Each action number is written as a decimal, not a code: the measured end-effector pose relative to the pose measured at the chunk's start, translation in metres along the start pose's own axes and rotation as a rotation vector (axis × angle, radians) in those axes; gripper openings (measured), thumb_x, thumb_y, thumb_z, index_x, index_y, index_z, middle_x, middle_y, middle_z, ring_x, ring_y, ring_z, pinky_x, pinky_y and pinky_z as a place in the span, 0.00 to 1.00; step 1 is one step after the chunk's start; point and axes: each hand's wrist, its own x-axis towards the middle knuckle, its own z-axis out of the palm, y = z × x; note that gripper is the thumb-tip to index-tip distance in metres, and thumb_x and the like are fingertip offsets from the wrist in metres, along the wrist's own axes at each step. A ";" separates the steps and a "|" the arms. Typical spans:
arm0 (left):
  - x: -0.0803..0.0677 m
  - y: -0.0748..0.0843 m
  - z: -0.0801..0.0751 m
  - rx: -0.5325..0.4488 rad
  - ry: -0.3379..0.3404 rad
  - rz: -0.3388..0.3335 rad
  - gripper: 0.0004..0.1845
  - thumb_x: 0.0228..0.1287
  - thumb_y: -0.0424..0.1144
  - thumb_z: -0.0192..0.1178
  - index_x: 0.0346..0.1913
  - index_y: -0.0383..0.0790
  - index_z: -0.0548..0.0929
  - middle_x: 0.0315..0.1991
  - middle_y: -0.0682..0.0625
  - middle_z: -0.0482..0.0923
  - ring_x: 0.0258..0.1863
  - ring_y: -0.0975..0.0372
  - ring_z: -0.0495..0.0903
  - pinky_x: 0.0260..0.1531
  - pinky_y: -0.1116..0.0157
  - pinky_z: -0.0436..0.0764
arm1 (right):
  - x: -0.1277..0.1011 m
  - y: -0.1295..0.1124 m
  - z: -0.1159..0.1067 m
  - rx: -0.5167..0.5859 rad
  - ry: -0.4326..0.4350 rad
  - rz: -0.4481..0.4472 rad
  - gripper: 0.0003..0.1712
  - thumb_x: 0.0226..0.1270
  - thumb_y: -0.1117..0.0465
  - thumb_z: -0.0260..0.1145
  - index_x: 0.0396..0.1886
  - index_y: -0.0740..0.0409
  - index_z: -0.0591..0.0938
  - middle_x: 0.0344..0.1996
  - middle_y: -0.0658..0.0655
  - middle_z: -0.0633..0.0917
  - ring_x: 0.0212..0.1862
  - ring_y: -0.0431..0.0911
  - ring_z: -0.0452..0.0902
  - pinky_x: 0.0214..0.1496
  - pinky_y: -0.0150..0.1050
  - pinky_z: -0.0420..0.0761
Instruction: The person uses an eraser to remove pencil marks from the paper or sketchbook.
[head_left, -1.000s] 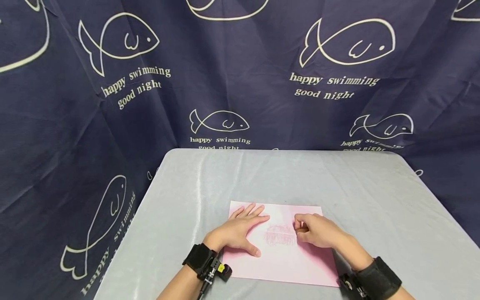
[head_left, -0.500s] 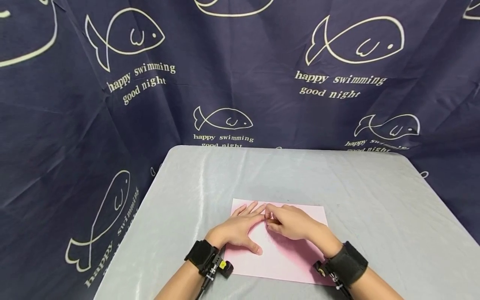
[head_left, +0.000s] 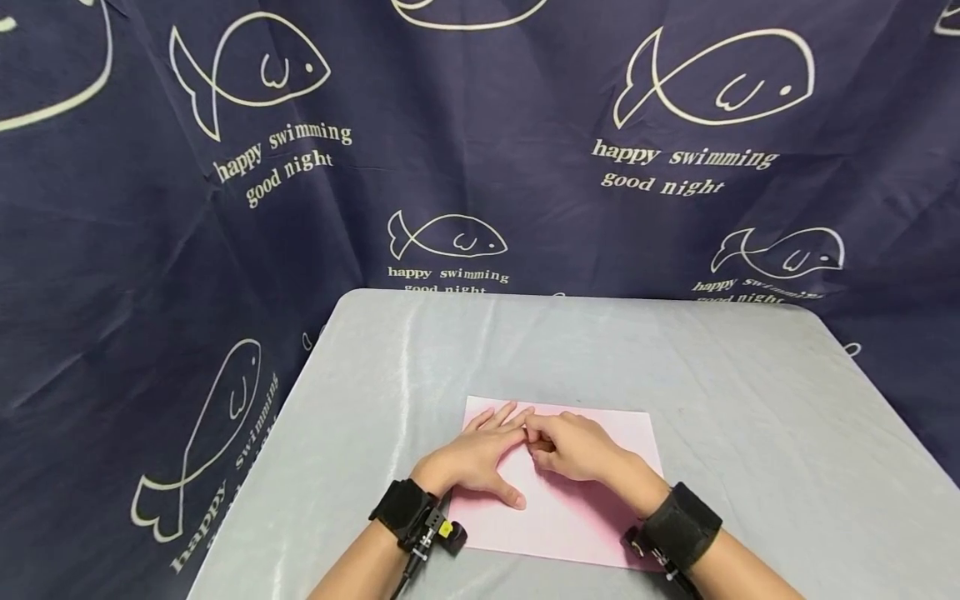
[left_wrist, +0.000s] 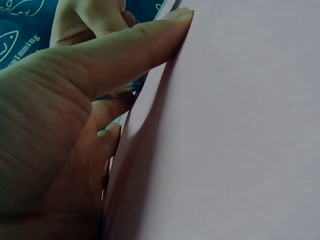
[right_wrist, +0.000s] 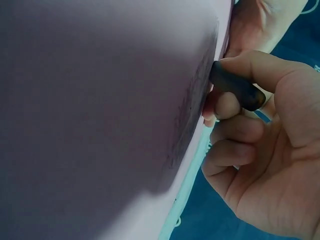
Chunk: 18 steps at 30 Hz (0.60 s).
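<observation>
Pink paper (head_left: 592, 517): thin, light, floppy, easily creased; best pinned flat. Pressed by flat left hand (head_left: 472, 462). Dark crayon (right_wrist: 235, 86) pinched by right hand (head_left: 577, 450).

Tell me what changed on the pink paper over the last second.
The right hand, pinching a short dark crayon, slid left across the pink paper until it met the fingers of the left hand, covering the scribbled patch. The left hand stayed flat on the paper, which kept its place on the table.
</observation>
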 end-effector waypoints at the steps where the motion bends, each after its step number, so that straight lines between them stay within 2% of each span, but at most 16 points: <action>1: 0.000 0.000 0.000 -0.005 0.000 0.000 0.62 0.46 0.64 0.77 0.82 0.55 0.55 0.85 0.58 0.41 0.85 0.58 0.36 0.84 0.52 0.38 | 0.000 0.000 0.000 0.007 -0.003 0.006 0.13 0.59 0.62 0.73 0.30 0.45 0.76 0.16 0.36 0.67 0.20 0.32 0.61 0.26 0.31 0.62; 8: -0.006 -0.004 0.002 -0.024 0.001 -0.022 0.61 0.44 0.63 0.78 0.81 0.54 0.58 0.85 0.59 0.42 0.85 0.59 0.36 0.84 0.52 0.39 | 0.003 -0.002 0.007 0.024 -0.023 0.035 0.14 0.54 0.63 0.73 0.29 0.44 0.74 0.15 0.35 0.65 0.21 0.32 0.60 0.26 0.31 0.62; 18: 0.000 -0.002 0.000 -0.045 0.007 0.003 0.56 0.45 0.61 0.78 0.79 0.59 0.63 0.85 0.59 0.43 0.85 0.58 0.37 0.83 0.50 0.40 | -0.016 0.011 -0.004 0.050 -0.039 0.130 0.16 0.50 0.61 0.74 0.27 0.44 0.73 0.16 0.35 0.66 0.22 0.33 0.61 0.24 0.31 0.59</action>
